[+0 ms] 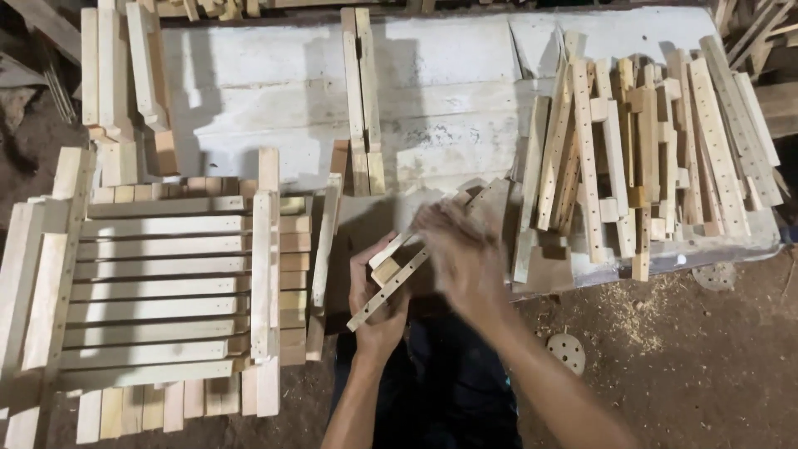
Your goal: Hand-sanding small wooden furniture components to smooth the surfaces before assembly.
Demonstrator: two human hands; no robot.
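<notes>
— Holding what, and where?
— Left hand (378, 309) grips a drilled wooden slat (391, 285) at the table (449, 91) edge; right hand (461, 249), blurred, closes over its upper end.
— Step?
— Probably fitting a small block (384, 270). Alignment with the holes comes next.

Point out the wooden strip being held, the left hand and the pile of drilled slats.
wooden strip (391, 287), head view, middle of its length
left hand (376, 316), head view, palm
pile of drilled slats (648, 150), head view, centre slat
</notes>
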